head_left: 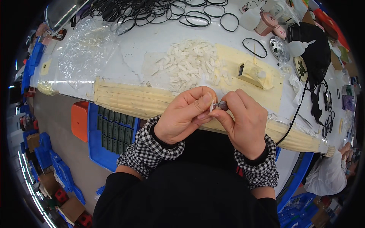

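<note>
Both my hands meet over the padded near edge of the table. Closed in a pinch, my left hand (pixel 182 116) grips a small white plastic piece (pixel 211 105) between thumb and fingers. My right hand (pixel 245 119) is closed on a small grey metal blade (pixel 221 105), whose tip meets or nearly touches the white piece. Part of the blade is hidden by my fingers. Just beyond my hands lies a loose pile of similar short white pieces (pixel 192 60). To the right of the pile sits a block wrapped in yellowish tape (pixel 255 75).
Many black rubber loops (pixel 195 19) lie at the back of the table. A crumpled clear bag (pixel 87 53) is at left, a black cloth (pixel 319 57) at right. Below the edge stand an orange stool (pixel 79 121) and a blue crate (pixel 92 140) with dark green parts.
</note>
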A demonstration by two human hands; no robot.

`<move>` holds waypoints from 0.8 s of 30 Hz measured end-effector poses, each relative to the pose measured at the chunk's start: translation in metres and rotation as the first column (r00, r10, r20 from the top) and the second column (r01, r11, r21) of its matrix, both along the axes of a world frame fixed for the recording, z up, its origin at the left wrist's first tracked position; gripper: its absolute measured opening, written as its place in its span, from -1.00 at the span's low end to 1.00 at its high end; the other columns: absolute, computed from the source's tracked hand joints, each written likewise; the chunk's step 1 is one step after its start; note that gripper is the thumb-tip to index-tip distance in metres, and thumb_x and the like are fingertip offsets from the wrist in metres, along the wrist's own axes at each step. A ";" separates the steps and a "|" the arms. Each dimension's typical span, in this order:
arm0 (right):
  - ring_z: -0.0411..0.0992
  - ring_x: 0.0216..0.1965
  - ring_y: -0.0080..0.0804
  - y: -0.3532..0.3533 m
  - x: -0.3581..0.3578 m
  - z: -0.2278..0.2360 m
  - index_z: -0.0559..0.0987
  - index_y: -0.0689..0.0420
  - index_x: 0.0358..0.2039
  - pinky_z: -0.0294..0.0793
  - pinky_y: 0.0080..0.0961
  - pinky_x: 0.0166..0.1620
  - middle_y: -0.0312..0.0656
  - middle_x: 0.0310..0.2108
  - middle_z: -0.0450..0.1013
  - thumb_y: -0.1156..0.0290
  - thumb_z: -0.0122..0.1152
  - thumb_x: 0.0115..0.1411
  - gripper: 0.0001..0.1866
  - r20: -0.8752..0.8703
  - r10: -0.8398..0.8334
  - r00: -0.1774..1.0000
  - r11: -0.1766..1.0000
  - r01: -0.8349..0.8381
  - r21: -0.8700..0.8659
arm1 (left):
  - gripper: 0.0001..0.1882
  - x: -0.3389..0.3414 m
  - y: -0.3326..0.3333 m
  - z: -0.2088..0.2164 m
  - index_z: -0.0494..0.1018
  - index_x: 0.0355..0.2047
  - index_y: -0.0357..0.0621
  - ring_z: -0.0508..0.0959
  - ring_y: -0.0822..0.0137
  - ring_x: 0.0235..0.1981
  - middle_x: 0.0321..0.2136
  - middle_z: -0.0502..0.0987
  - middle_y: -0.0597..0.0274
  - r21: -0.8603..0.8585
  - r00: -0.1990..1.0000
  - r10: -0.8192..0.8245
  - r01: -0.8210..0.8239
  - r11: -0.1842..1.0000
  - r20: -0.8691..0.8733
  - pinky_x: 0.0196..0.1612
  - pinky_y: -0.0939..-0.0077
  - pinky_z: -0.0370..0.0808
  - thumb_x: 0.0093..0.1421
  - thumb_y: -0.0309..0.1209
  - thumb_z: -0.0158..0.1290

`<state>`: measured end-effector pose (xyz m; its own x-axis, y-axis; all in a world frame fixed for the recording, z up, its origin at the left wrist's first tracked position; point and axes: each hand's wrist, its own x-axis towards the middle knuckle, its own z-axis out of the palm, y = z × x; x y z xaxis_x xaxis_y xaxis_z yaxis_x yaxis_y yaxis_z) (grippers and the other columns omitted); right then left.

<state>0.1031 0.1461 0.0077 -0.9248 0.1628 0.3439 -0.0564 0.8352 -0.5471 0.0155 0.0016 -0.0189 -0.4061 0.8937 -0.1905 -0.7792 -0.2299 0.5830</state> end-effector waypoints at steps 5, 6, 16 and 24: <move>0.33 -0.61 -0.27 0.003 0.002 0.002 0.41 0.12 -0.52 0.28 -0.42 -0.56 -0.23 -0.63 0.26 0.09 0.25 0.04 -0.65 0.056 0.028 0.998 0.998 -0.031 0.054 | -0.80 -0.003 -0.004 0.003 0.31 -0.32 -0.17 0.16 0.68 -0.54 -0.43 0.27 0.41 -0.051 0.997 -0.007 0.003 0.999 -0.079 -0.41 0.78 0.19 0.36 -0.30 -0.14; 0.34 -0.62 -0.30 0.003 0.003 0.001 0.42 0.09 -0.51 0.29 -0.43 -0.57 -0.26 -0.64 0.25 0.07 0.24 0.04 -0.66 0.059 0.037 0.998 0.998 -0.040 0.058 | -0.80 -0.003 -0.005 0.004 0.31 -0.32 -0.17 0.16 0.68 -0.54 -0.42 0.27 0.41 -0.066 0.995 -0.009 0.003 0.998 -0.097 -0.42 0.78 0.19 0.36 -0.30 -0.14; 0.39 -0.59 -0.29 0.009 -0.002 -0.018 0.46 0.12 -0.47 0.34 -0.45 -0.55 -0.24 -0.56 0.35 0.32 0.30 0.05 -0.80 0.020 -0.107 0.994 0.986 0.109 -0.125 | -0.82 -0.019 -0.013 0.005 0.34 -0.36 -0.18 0.17 0.65 -0.59 -0.47 0.38 0.36 -0.159 0.942 0.271 -0.304 0.939 -0.197 -0.52 0.76 0.12 0.35 -0.35 -0.13; 0.41 -0.55 -0.30 -0.017 -0.009 -0.026 0.43 0.09 -0.43 0.38 -0.43 -0.52 -0.24 -0.49 0.30 0.38 0.31 -0.02 -0.79 0.087 -0.004 0.996 1.000 0.002 0.021 | -0.85 -0.017 -0.008 0.008 0.36 -0.39 -0.16 0.18 0.64 -0.58 -0.43 0.46 0.30 -0.229 0.861 0.408 -0.481 0.846 -0.304 -0.49 0.77 0.15 0.31 -0.38 -0.06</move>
